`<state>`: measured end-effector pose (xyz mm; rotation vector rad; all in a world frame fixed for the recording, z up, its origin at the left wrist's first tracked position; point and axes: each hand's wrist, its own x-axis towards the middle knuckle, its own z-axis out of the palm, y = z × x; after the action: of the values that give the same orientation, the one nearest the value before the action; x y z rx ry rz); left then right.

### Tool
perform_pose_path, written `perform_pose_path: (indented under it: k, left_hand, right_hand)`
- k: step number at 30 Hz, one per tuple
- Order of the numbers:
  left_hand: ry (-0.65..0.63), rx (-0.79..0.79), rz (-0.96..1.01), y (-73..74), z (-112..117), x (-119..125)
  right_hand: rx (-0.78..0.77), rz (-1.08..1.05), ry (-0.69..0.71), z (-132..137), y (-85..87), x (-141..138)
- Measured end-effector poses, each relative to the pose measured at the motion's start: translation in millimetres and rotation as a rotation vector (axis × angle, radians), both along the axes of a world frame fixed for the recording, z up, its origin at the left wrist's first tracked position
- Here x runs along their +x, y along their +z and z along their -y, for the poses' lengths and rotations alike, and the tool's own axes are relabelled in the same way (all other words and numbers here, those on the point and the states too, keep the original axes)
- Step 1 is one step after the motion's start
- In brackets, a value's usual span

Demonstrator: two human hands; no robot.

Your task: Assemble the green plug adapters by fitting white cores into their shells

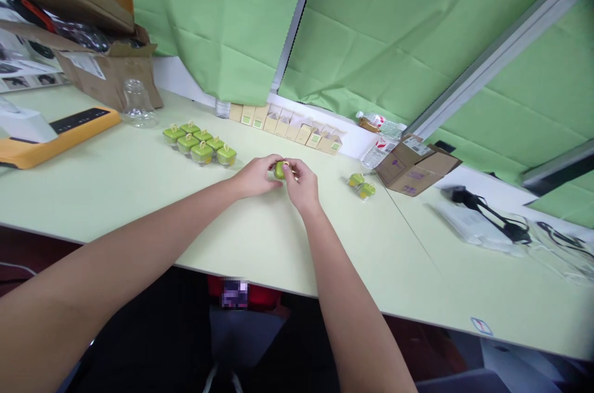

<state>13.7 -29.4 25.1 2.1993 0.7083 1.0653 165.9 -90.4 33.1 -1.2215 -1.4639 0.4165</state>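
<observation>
Left hand [257, 177], right hand [302, 186] fingering small green-lidded container [279, 170]

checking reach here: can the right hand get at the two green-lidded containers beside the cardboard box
Probably yes: nothing visible stands between the right hand and the two green-lidded containers, though it would likely need to release its small green item first.
</observation>
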Motion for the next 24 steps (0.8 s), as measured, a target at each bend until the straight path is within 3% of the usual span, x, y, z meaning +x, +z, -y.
perform_pose_path:
  k: [11, 24]
  left_hand:
    - [-0.067, -0.090, 0.110, 4.4, 5.7, 3.3]
    - [-0.045, -0.114, 0.141, 1.7, 5.5, 7.1]
  right_hand:
    - [0.032, -0.027, -0.035, 2.6, 2.9, -3.3]
    - [0.016, -0.122, -0.042, -1.1, 1.8, -2.1]
